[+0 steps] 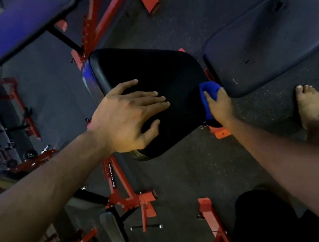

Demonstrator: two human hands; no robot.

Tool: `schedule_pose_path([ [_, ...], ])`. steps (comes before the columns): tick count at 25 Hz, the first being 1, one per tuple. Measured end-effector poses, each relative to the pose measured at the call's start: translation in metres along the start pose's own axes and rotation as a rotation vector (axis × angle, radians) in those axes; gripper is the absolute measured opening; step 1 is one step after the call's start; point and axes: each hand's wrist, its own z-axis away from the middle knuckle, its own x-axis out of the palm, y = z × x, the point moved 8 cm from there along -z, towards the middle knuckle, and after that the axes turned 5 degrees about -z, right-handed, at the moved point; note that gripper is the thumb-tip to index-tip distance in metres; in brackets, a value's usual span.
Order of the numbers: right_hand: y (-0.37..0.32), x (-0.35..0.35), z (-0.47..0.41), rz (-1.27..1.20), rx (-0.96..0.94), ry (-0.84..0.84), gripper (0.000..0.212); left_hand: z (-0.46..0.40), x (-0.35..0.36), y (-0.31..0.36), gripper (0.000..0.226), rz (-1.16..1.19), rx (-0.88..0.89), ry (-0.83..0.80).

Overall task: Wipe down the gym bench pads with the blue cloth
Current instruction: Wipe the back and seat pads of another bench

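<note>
- Head view: my left hand [127, 115] lies flat on the black seat pad [161, 76] at frame centre, fingers spread, holding nothing, just bracing it.
- My right hand [220, 106] has its grip pinched round the blue cloth [209, 90], pressed against the pad's right edge, just left of the gap to the long back pad [265, 35] at upper right.
- Progress: can't tell from sheen which areas are already wiped; lighting is dim. Cloth is on the side edge, so I judge the seat pad is mid-wipe.
- Left, as I read it: rest of the seat pad's edges, then the back pad, which the cloth isn't touching.
- Purple pad [18, 27] at upper left is well apart; possibly also to do.
- Red frame [121, 178] sits below the pad on the floor [182, 174].
</note>
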Motion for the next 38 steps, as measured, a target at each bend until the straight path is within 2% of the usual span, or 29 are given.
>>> schedule_pose_path([
  [2, 0.019, -0.01, -0.033, 0.103, 0.178, -0.018, 0.042, 0.003, 0.0, 0.0, 0.05, 0.013, 0.012, 0.045],
  [5, 0.004, -0.016, -0.025, 0.141, 0.229, -0.021, 0.041, 0.002, -0.002, -0.001, 0.05, 0.026, 0.027, 0.056],
  [6, -0.01, -0.011, -0.005, 0.134, 0.185, -0.02, 0.038, 0.002, -0.002, -0.001, 0.052, 0.02, 0.023, 0.048],
  [8, -0.057, 0.004, 0.051, 0.098, -0.039, -0.033, 0.032, 0.002, -0.002, 0.0, 0.055, -0.003, 0.018, 0.028],
  [11, -0.123, 0.021, 0.128, 0.022, -0.429, -0.126, 0.042, 0.001, -0.003, 0.001, 0.058, -0.025, 0.02, 0.002],
  [13, -0.123, 0.017, 0.126, -0.034, -0.48, -0.12, 0.043, 0.0, -0.001, 0.001, 0.058, -0.035, 0.025, 0.009],
  [15, -0.099, 0.008, 0.087, -0.024, -0.356, -0.068, 0.038, 0.0, 0.001, 0.002, 0.057, -0.039, 0.034, 0.013],
  [18, -0.045, -0.003, 0.016, 0.111, -0.042, -0.018, 0.037, 0.0, 0.001, -0.001, 0.058, -0.041, 0.035, 0.013],
  [22, -0.01, -0.012, -0.028, 0.245, 0.254, -0.031, 0.04, -0.001, 0.003, -0.002, 0.062, -0.069, 0.009, -0.046],
  [24, -0.024, -0.01, -0.019, 0.296, 0.232, -0.032, 0.042, 0.0, 0.002, -0.003, 0.062, -0.051, 0.006, -0.029],
  [28, -0.074, 0.002, 0.048, 0.291, 0.064, -0.079, 0.038, 0.002, -0.003, -0.002, 0.064, -0.047, -0.006, 0.017],
  [31, -0.12, -0.005, 0.105, 0.119, -0.036, -0.248, 0.027, 0.005, -0.009, 0.001, 0.073, -0.064, -0.044, -0.006],
  [33, -0.149, -0.032, 0.131, 0.074, -0.084, -0.354, 0.02, 0.006, -0.013, 0.002, 0.071, -0.099, -0.072, 0.002],
  [36, -0.173, -0.105, 0.147, 0.125, -0.137, -0.276, 0.019, 0.007, -0.008, 0.0, 0.057, -0.121, -0.121, -0.031],
  [38, -0.183, -0.165, 0.154, 0.132, -0.144, -0.178, 0.023, 0.008, -0.008, 0.001, 0.059, -0.118, -0.174, -0.052],
])
